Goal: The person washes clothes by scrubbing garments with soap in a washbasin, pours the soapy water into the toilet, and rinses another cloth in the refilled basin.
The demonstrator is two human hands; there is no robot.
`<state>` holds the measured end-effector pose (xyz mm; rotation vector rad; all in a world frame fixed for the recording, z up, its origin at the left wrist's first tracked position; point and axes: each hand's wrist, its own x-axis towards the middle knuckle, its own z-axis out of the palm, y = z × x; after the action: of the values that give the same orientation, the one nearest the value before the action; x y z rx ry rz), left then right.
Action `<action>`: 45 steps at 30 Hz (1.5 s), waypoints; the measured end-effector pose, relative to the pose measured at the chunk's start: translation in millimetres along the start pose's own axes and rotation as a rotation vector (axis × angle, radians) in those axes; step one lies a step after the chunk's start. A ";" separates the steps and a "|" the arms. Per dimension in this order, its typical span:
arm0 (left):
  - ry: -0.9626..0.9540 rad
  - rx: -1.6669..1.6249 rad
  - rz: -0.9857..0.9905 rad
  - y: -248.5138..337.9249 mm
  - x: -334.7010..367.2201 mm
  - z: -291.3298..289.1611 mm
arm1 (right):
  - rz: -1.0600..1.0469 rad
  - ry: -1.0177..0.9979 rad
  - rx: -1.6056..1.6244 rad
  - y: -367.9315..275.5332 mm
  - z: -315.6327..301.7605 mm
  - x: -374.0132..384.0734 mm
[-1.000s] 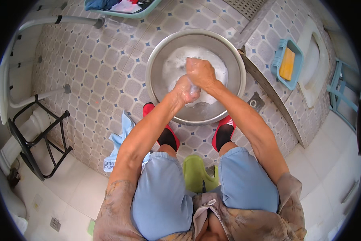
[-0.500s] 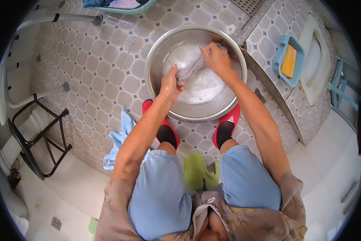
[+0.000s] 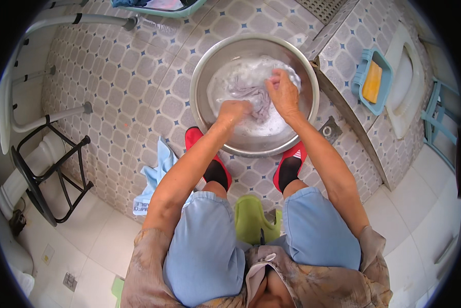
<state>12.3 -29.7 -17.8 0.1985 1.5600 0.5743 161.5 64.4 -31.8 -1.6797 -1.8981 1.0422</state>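
A wide round metal basin (image 3: 202, 110) stands on the tiled floor between my feet. A wet, crumpled pale lilac-grey cloth (image 3: 260, 97) lies in foamy water (image 3: 241, 66) inside it. Curled at the cloth's near left edge, my left hand (image 3: 234, 112) looks closed on it, though blur softens the fingers. My right hand (image 3: 283, 95) is over the cloth's right side, fingers apart and somewhat blurred, nothing visible gripped in them.
A light blue tray (image 3: 359, 82) with a yellow bar of soap (image 3: 372, 82) sits on the raised ledge at right, beside a white squat toilet (image 3: 399, 110). A floor drain (image 3: 330, 130) lies right of the basin. A blue cloth (image 3: 156, 177) lies by my left foot; a black-framed stool (image 3: 56, 174) stands left.
The cloth, stretched between both hands above the basin's bottom, has gone down into the water and spread out. White foam now swirls around it. My right hand's fingers have opened off the cloth.
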 end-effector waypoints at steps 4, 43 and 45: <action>0.284 -0.134 0.182 8.5 18.8 -2.5 | -0.218 -0.153 -0.200 4.8 5.6 6.5; -0.248 -0.869 0.174 44.1 12.2 4.8 | 0.398 -0.622 0.712 -24.3 -23.4 25.0; -0.296 -0.771 0.241 34.4 12.3 -3.3 | 0.378 -0.618 0.564 -26.3 -21.7 25.2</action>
<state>0.4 4.6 -12.5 -0.1174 0.9482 1.2333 154.5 94.5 -2.7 -1.4930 -1.3731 2.2075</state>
